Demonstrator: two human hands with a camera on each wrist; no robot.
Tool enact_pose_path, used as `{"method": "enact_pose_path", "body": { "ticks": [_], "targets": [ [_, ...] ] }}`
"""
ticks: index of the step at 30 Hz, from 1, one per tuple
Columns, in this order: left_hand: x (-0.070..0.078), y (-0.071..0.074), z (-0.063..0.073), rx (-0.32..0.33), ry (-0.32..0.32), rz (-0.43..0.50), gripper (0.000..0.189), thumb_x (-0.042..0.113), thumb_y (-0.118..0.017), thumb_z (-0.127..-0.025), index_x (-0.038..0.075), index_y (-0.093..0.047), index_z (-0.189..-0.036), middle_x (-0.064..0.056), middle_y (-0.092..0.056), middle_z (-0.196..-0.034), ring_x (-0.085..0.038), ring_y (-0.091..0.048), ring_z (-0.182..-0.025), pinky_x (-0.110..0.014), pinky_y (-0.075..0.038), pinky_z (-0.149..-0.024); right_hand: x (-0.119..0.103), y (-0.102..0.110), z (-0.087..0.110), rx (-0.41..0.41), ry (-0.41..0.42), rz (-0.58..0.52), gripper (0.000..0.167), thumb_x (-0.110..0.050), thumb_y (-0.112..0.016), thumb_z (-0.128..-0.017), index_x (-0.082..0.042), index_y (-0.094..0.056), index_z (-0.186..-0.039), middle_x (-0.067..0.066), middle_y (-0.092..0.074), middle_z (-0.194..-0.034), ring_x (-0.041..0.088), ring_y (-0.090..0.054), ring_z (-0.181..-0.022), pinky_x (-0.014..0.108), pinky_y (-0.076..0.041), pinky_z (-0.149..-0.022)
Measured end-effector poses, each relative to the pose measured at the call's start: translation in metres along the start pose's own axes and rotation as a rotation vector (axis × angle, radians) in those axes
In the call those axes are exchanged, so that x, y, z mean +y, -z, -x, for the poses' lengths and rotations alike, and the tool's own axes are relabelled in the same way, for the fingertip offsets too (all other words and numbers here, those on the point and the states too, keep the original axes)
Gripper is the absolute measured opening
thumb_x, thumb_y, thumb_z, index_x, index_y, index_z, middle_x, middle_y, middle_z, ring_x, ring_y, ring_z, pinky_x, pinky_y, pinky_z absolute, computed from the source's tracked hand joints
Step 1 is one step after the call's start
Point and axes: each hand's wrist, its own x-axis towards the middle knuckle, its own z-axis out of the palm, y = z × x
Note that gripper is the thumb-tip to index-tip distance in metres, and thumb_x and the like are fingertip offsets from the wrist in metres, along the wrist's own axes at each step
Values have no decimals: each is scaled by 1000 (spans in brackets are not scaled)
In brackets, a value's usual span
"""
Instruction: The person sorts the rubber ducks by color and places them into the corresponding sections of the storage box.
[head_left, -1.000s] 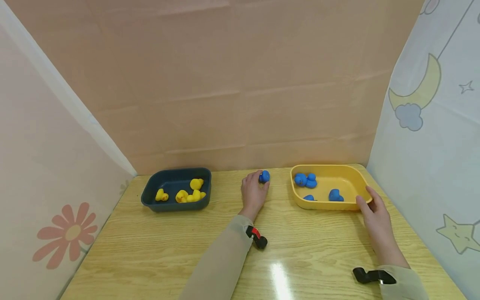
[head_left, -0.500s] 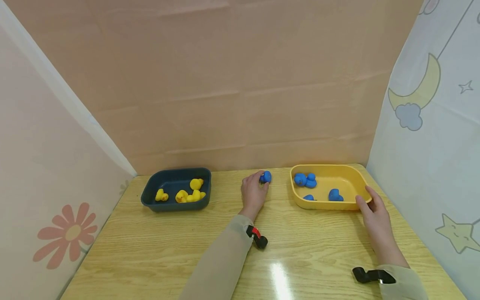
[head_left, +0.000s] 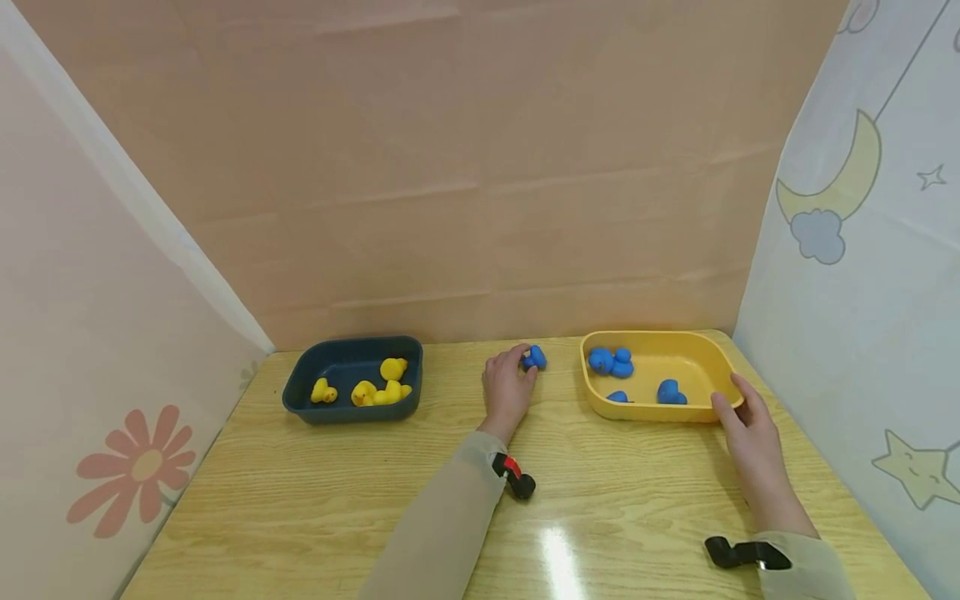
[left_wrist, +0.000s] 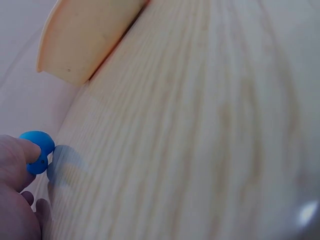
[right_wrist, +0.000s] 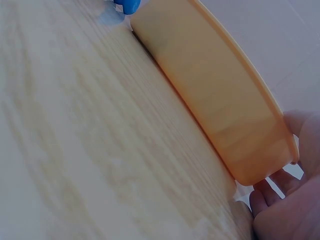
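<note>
Between thumb and fingertips my left hand (head_left: pixel 507 390) pinches a small blue rubber duck (head_left: pixel 536 358), midway between the two trays. The left wrist view shows that duck (left_wrist: pixel 42 142) tilted close to the tabletop, part of it covered by the thumb. At the right, my right hand (head_left: pixel 756 437) grips the near right corner of the yellow tray (head_left: pixel 693 379), thumb on the near rim and fingers along the side. Several blue ducks (head_left: pixel 671 392) lie inside this tray. Its outer wall (right_wrist: pixel 215 100) fills much of the right wrist view, standing on the table.
A dark blue tray (head_left: pixel 300 410) with several yellow ducks (head_left: pixel 392 368) stands at the left back. The wooden table (head_left: pixel 600 500) ends against a brown paper backdrop (head_left: pixel 480 208), with printed sheets on both sides.
The blue duck in my left fingers has turned and tilted, shifting slightly to the right. My left arm, my right hand and both trays have stayed nearly in place.
</note>
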Motion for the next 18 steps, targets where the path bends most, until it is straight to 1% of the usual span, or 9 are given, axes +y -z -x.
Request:
{"method": "enact_pose_path", "body": {
  "ticks": [1,4,9,12,16,18],
  "targets": [
    [0,0,0,-1,2,2,40,21,-83,-103,18,-74,-141,-4,-77,-126,-32,-62,-121,-51,-48,-107,0,0,0,0,1,1,82,-57,-45,-115,-24,-7,-180,19,-9,-183,41,-22,-160,0,-31,-99],
    [0,0,0,-9,10,10,40,22,-82,-103,18,-73,-142,-4,-77,-125,-32,-62,-121,-51,-47,-108,1,0,1,-1,7,6,83,-58,-45,-115,-23,-7,-180,21,-10,-183,41,-23,-157,-1,-32,-94],
    [-3,-2,0,-18,26,35,41,22,-83,-103,17,-72,-142,-3,-78,-124,-32,-61,-123,-50,-45,-111,2,-1,1,-7,8,-4,83,-58,-46,-115,-23,-7,-180,21,-10,-183,40,-24,-158,0,-32,-96],
    [-4,-1,1,-13,30,50,41,23,-84,-102,16,-73,-141,-2,-79,-122,-31,-62,-121,-49,-46,-111,2,-1,2,-3,5,-5,83,-58,-46,-115,-24,-8,-180,21,-13,-182,38,-27,-154,2,-35,-94],
    [-2,3,5,-4,23,80,40,24,-84,-102,15,-74,-139,-1,-79,-119,-31,-64,-119,-49,-48,-108,1,-1,1,4,7,2,82,-58,-46,-115,-23,-9,-180,23,-15,-181,37,-30,-150,3,-37,-93],
    [0,7,8,1,20,102,39,25,-84,-102,14,-74,-138,-1,-79,-118,-31,-64,-119,-50,-48,-107,1,0,1,3,10,9,82,-58,-45,-115,-23,-9,-180,23,-14,-181,38,-29,-153,2,-37,-95]
  ]
}}
